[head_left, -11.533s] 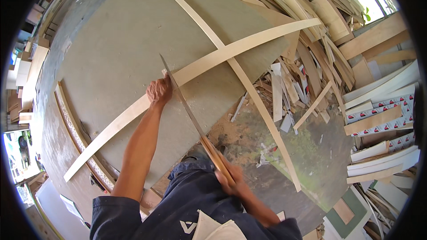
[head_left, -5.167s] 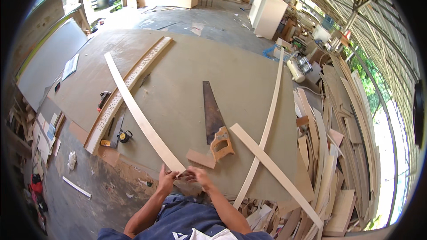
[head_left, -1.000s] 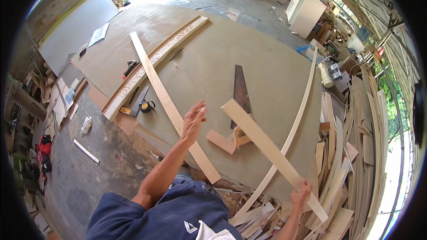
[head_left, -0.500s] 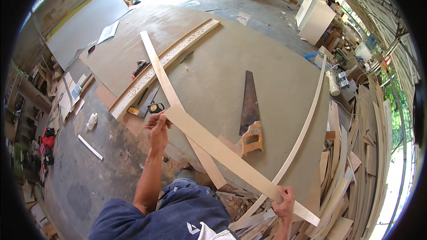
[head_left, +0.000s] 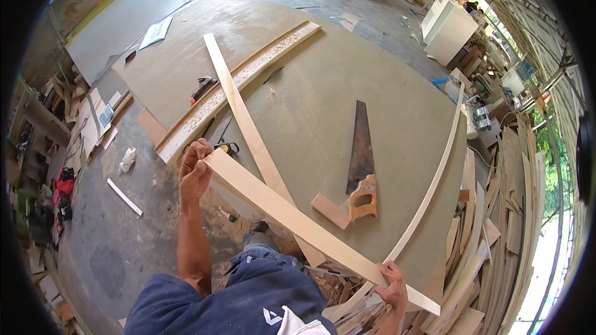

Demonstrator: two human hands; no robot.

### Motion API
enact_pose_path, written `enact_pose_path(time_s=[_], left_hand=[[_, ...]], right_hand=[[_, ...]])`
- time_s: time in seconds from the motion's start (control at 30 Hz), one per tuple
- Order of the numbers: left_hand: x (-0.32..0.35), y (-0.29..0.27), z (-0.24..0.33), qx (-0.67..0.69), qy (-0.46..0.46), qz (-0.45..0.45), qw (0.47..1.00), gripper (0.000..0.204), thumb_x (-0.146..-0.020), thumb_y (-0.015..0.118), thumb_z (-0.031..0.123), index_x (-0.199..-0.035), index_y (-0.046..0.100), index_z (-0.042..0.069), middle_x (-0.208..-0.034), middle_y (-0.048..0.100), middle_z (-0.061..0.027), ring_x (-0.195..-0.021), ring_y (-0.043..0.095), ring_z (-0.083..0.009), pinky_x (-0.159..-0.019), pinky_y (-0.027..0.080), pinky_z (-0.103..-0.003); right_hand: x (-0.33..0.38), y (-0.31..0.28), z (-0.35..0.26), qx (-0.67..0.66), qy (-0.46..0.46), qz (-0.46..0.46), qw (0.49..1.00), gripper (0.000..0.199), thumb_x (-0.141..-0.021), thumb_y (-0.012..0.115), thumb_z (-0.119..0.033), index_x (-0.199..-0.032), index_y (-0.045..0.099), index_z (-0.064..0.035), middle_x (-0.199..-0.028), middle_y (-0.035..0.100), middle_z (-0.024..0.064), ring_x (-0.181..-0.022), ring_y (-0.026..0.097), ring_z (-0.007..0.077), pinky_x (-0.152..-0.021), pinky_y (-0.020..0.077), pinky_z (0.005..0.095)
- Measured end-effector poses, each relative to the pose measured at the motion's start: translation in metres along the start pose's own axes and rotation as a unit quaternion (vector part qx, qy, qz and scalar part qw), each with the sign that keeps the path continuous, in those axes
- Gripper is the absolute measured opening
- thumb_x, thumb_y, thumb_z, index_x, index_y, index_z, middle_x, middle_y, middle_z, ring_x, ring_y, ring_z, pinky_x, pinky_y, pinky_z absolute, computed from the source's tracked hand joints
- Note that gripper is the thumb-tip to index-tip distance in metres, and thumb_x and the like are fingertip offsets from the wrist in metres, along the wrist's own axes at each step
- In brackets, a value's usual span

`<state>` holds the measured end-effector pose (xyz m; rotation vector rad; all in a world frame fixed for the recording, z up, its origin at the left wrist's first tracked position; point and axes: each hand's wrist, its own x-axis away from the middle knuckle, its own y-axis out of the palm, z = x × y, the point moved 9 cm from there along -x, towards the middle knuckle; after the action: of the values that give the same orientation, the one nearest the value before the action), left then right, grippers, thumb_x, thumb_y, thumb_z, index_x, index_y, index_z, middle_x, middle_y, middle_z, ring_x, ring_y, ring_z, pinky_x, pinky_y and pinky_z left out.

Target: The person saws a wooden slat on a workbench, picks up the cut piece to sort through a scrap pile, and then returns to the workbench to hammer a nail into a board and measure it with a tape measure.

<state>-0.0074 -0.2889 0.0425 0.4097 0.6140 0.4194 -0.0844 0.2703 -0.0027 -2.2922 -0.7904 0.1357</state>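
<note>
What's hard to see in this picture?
All in the head view:
Tape measure: lower part, hidden by the held strip.
Lying strip: a stretch, hidden behind the held strip.
Right forearm: cut off by the lower edge.
Dark shapes by the white cabinet: too small.

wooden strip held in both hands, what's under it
Under the held wooden strip run a second pale strip and, near the right hand, a thin curved strip. Their crossing stretches are covered.
</note>
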Motion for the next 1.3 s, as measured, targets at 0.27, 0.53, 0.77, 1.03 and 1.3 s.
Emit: enact_pose_path(time_s=[0.27,0.53,0.77,1.03,1.3], left_hand=[[-0.025,-0.052,-0.013,0.012,-0.019,0.098,0.995,0.017,-0.1,0.06,0.02,-0.107,0.058,0.005,-0.102,0.059,-0.0034,-0.093,0.057,-0.0097,-0.082,0.046,-0.025],[0.003,-0.179,-0.078,0.011,-0.093,0.286,0.954,0.026,-0.103,0.051,0.02,-0.121,0.057,0.002,-0.111,0.066,-0.0075,-0.102,0.064,-0.0172,-0.093,0.05,-0.031],[0.061,-0.056,-0.122,0.078,-0.132,0.217,0.964,0.065,-0.103,0.034,0.056,-0.144,0.043,0.007,-0.136,0.056,-0.0082,-0.126,0.051,-0.0203,-0.102,0.043,-0.038],[0.036,-0.019,-0.146,0.08,-0.265,0.251,0.927,0.046,-0.103,0.046,0.046,-0.117,0.062,0.006,-0.104,0.069,-0.0037,-0.092,0.066,-0.0161,-0.079,0.052,-0.033],[-0.062,-0.126,-0.172,-0.16,-0.281,0.328,0.888,0.036,-0.101,0.055,0.031,-0.075,0.059,0.007,-0.069,0.059,-0.0014,-0.055,0.05,-0.0098,-0.045,0.036,-0.029]], right_hand=[[-0.03,0.019,-0.037,-0.007,-0.005,-0.021,1.0,0.056,-0.059,0.066,-0.012,-0.114,0.066,0.0001,-0.09,0.057,0.017,-0.082,0.058,0.0331,-0.075,0.0493,0.037],[-0.069,0.073,-0.09,0.029,-0.007,-0.04,0.999,0.06,-0.06,0.068,-0.015,-0.118,0.065,-0.0012,-0.095,0.057,0.0184,-0.087,0.059,0.0351,-0.08,0.0504,0.0408],[-0.149,0.144,-0.159,0.041,-0.079,0.013,0.996,0.066,-0.065,0.075,-0.017,-0.127,0.06,-0.0025,-0.101,0.058,0.0185,-0.092,0.059,0.0353,-0.083,0.0501,0.0431],[-0.204,0.196,-0.171,0.036,-0.079,0.062,0.994,0.074,-0.069,0.08,-0.021,-0.135,0.053,-0.0004,-0.106,0.057,0.0183,-0.094,0.061,0.0351,-0.082,0.0518,0.0426],[-0.127,0.17,-0.098,0.015,0.073,0.062,0.995,0.089,-0.067,0.087,-0.039,-0.138,0.05,0.001,-0.102,0.061,0.0145,-0.096,0.062,0.0326,-0.084,0.0515,0.042]])
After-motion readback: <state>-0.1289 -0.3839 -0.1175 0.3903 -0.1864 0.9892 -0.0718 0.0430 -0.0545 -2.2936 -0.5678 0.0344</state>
